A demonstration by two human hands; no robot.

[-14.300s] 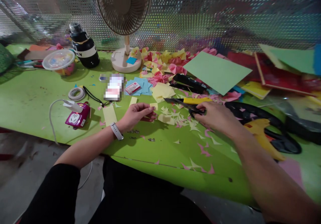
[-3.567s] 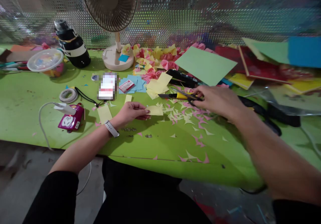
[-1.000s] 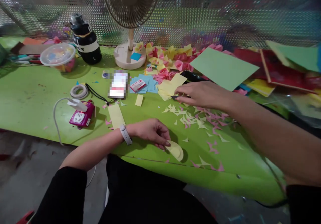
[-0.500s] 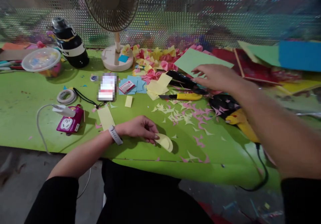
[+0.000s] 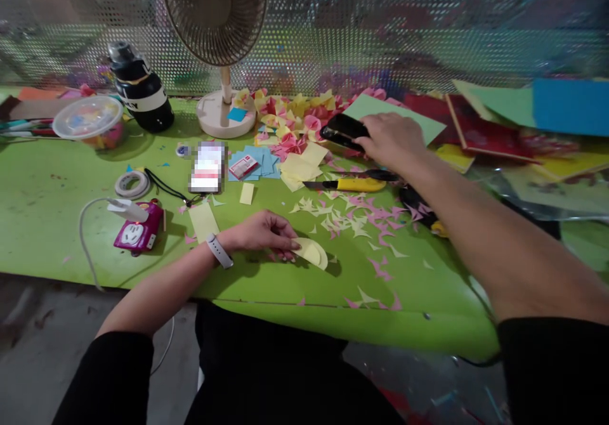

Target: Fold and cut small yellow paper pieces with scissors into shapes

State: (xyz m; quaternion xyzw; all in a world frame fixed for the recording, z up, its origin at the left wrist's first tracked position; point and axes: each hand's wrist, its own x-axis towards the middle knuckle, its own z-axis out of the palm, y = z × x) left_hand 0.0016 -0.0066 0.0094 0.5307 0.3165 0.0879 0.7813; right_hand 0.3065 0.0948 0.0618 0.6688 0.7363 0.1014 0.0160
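My left hand (image 5: 261,233) pinches a folded, rounded yellow paper piece (image 5: 313,253) against the green table (image 5: 57,196) near its front edge. My right hand (image 5: 391,137) reaches to the back of the table and closes on a black stapler (image 5: 342,130), which sits beside a pile of pink and yellow folded paper flowers (image 5: 290,111). Yellow-handled scissors (image 5: 349,184) lie on the table just below my right forearm. Small pink and yellow paper scraps (image 5: 361,219) are scattered between my two hands.
A desk fan (image 5: 216,38), a black bottle (image 5: 140,92) and a lidded plastic tub (image 5: 88,119) stand at the back left. A tape roll (image 5: 132,184), a pink power socket (image 5: 136,233), blue squares (image 5: 259,158) and yellow sheets (image 5: 299,166) lie mid-table. Coloured card sheets (image 5: 504,111) pile up at the right.
My right hand let go of the scissors, left them on the table, moved to the back and took hold of the black stapler. My left hand pulled the yellow piece toward the front edge.
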